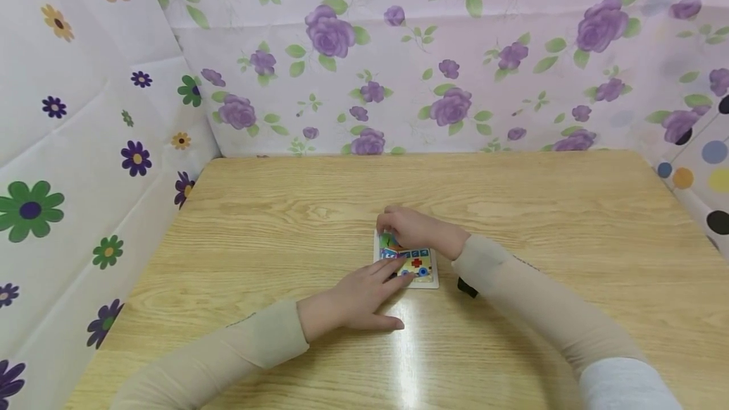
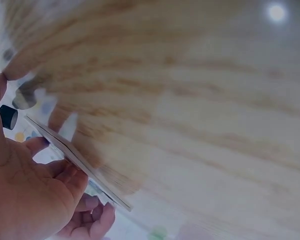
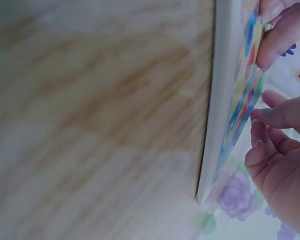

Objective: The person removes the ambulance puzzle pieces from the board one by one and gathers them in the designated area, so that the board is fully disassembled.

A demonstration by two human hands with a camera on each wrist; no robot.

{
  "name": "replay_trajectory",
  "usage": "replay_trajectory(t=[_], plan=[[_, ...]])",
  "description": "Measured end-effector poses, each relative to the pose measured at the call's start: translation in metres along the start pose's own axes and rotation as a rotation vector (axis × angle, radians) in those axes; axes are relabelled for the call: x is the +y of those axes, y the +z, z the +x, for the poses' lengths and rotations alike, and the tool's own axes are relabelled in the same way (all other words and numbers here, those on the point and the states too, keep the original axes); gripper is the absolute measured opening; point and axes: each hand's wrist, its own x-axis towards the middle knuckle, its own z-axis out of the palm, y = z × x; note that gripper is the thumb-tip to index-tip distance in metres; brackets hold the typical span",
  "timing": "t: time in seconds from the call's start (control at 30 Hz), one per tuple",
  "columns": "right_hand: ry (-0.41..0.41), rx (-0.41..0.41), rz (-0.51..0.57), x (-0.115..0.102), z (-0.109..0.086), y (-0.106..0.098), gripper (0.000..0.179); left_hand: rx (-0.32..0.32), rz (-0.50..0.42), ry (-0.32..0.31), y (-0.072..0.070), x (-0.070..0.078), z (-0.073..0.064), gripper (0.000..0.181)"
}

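Observation:
A small flat picture board with a white border lies on the wooden table; its colourful print includes a red cross and blue wheels. My left hand rests over its lower left part, fingers spread and fairly straight on the picture, thumb out over the table. At the far left corner is my right hand, bent at the wrist, with curled fingers. In the right wrist view its thumb and index tips come together right at the printed surface; I cannot tell whether they pinch a piece there.
A small black object sits on the table just right of the board, partly under the right sleeve. Flower-print sheets hang behind the table and along its left side; a dotted one hangs at right.

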Motion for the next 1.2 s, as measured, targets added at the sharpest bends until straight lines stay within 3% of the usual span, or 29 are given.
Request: replay_trajectory(t=[0.27, 0.53, 1.2], plan=[[0.003, -0.031, 0.066, 0.0006, 0.0004, -0.0051, 0.028, 0.040, 0.001, 0.024, 0.0008, -0.0009, -0.0007, 0.078], [0.082, -0.078, 0.099, -0.0006, 0.0016, -0.0057, 0.033, 0.002, 0.014, -0.007, 0.0028, -0.0008, 0.0002, 0.079], [0.199, -0.073, 0.199, 0.0018, 0.0039, -0.0062, 0.027, -0.006, 0.046, -0.012, 0.0008, 0.0005, -0.0007, 0.078]])
